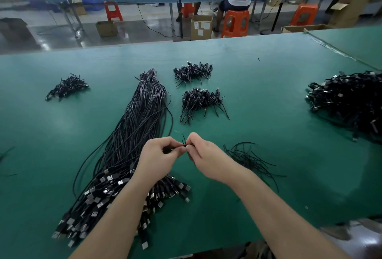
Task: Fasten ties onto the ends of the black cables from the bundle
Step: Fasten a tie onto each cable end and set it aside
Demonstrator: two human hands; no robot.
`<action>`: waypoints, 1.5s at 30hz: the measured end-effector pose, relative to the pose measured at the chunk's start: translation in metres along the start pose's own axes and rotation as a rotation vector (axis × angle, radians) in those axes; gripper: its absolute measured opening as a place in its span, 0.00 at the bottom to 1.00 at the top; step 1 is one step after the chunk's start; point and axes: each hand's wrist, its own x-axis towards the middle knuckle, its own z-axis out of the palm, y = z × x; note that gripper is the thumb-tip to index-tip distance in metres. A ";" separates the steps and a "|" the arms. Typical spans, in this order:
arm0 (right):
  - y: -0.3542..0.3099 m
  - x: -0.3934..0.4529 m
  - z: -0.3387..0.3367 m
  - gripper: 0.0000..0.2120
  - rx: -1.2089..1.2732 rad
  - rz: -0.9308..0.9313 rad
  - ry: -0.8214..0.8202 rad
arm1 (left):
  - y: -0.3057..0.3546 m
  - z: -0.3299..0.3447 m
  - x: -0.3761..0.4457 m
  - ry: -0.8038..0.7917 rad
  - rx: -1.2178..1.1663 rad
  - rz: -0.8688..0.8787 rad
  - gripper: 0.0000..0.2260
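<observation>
A long bundle of black cables (142, 114) lies on the green table (268, 97), its USB plug ends (99, 203) fanned out near the front edge under my left forearm. My left hand (159, 155) pinches a folded black cable between thumb and fingers. My right hand (204, 153) meets it fingertip to fingertip and grips a thin black tie (183, 140) whose ends stick up between the two hands. A loose heap of black ties (246, 157) lies just right of my right hand.
Piles of tied cables sit at the left (67, 87), the centre back (193, 71), the centre (201, 99) and a large one at the right edge (347, 101). Beyond the table a person sits on an orange stool (235, 23) at a blue bench, with cardboard boxes on the floor.
</observation>
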 end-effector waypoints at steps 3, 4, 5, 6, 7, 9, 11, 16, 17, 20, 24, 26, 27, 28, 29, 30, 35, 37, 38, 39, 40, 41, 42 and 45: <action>0.002 -0.003 -0.001 0.06 -0.091 -0.069 0.013 | 0.001 -0.002 0.000 -0.037 -0.153 -0.110 0.05; 0.002 -0.004 -0.001 0.06 -0.124 -0.091 0.020 | 0.000 -0.004 -0.001 -0.053 -0.185 -0.132 0.05; 0.002 -0.005 -0.002 0.06 -0.156 -0.110 0.029 | 0.000 -0.004 -0.001 -0.068 -0.198 -0.148 0.05; 0.002 -0.006 -0.002 0.05 -0.182 -0.128 0.044 | -0.001 -0.006 -0.001 -0.084 -0.198 -0.163 0.05; 0.002 -0.007 -0.003 0.05 -0.200 -0.147 0.064 | -0.002 -0.006 0.000 -0.100 -0.197 -0.180 0.05; 0.001 -0.008 -0.004 0.04 -0.216 -0.176 0.099 | -0.003 -0.007 0.001 -0.128 -0.211 -0.221 0.04; 0.000 -0.008 -0.005 0.03 -0.231 -0.205 0.115 | -0.004 -0.008 0.002 -0.141 -0.221 -0.257 0.03; 0.003 -0.007 -0.007 0.06 -0.286 -0.256 0.127 | -0.004 -0.008 0.000 -0.170 -0.233 -0.274 0.04; 0.004 -0.007 -0.007 0.07 -0.294 -0.263 0.129 | -0.004 -0.008 -0.001 -0.168 -0.234 -0.271 0.05; 0.004 -0.007 -0.009 0.07 -0.312 -0.281 0.141 | -0.003 -0.006 -0.004 -0.138 -0.234 -0.231 0.04; 0.002 -0.007 -0.012 0.07 -0.384 -0.293 0.177 | 0.002 0.000 -0.009 -0.031 -0.192 -0.130 0.02; 0.001 -0.008 -0.012 0.09 -0.447 -0.311 0.200 | 0.004 0.001 -0.009 0.023 -0.195 -0.111 0.02; 0.001 -0.009 -0.012 0.09 -0.472 -0.320 0.208 | 0.005 0.001 -0.009 0.029 -0.197 -0.110 0.03; 0.000 -0.009 -0.012 0.10 -0.491 -0.328 0.211 | 0.006 0.001 -0.009 0.019 -0.200 -0.113 0.02; 0.000 -0.010 -0.012 0.10 -0.508 -0.337 0.209 | 0.006 0.001 -0.010 0.001 -0.196 -0.113 0.03; -0.001 -0.010 -0.012 0.11 -0.526 -0.345 0.203 | 0.006 0.000 -0.010 -0.022 -0.189 -0.110 0.03; -0.004 -0.012 -0.013 0.10 -0.605 -0.398 0.180 | 0.006 -0.010 -0.009 -0.181 -0.199 -0.155 0.05; -0.005 -0.011 -0.014 0.10 -0.645 -0.414 0.156 | 0.007 -0.013 -0.007 -0.193 -0.265 -0.230 0.09; -0.006 -0.011 -0.014 0.10 -0.657 -0.422 0.150 | 0.007 -0.015 -0.007 -0.177 -0.270 -0.250 0.09; -0.006 -0.010 -0.014 0.10 -0.667 -0.427 0.142 | 0.008 -0.015 -0.006 -0.164 -0.254 -0.255 0.09; -0.006 -0.009 -0.014 0.10 -0.672 -0.427 0.131 | 0.009 -0.016 -0.006 -0.164 -0.229 -0.257 0.08; -0.005 -0.009 -0.014 0.11 -0.673 -0.422 0.116 | 0.009 -0.016 -0.006 -0.172 -0.203 -0.253 0.06; -0.005 -0.009 -0.014 0.12 -0.672 -0.414 0.101 | 0.010 -0.017 -0.006 -0.180 -0.168 -0.248 0.04; -0.003 -0.008 -0.011 0.12 -0.690 -0.405 0.064 | 0.012 -0.018 -0.005 -0.179 -0.033 -0.232 0.01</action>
